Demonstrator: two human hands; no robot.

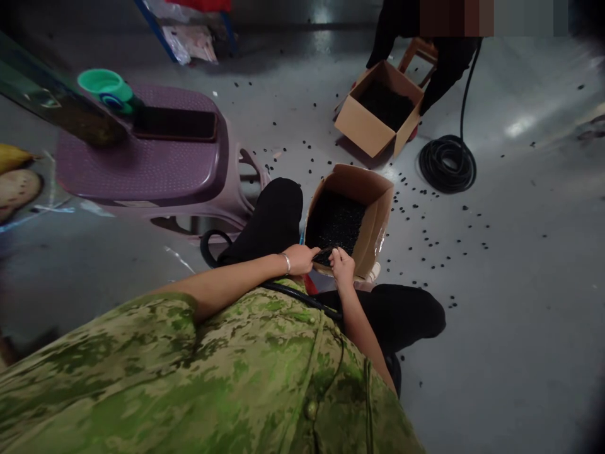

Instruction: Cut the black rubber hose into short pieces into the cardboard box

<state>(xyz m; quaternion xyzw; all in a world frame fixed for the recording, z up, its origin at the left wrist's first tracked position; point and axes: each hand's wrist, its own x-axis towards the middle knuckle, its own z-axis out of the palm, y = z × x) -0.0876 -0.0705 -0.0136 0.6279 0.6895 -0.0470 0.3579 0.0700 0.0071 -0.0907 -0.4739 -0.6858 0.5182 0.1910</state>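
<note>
My left hand point(301, 258), with a metal bracelet on its wrist, is closed on one end of a thin black strip point(323, 253). Closed on the strip's other end is my right hand point(343, 263), thumb and fingers pinched. Both hands are over the near edge of an open cardboard box point(377, 230) between my knees. Many small black pieces point(335, 217) fill its lower part. A black hose point(302, 296) lies across my lap just below the hands. Fine detail of the strip is too small to make out.
Opposite me, a person in dark clothes holds another cardboard box point(363, 126) of black pieces. A coiled black hose point(447, 164) lies right of it. At left, a purple stool point(189, 167) carries a phone point(174, 123) and a green-lidded bottle point(106, 88). Black bits litter the floor.
</note>
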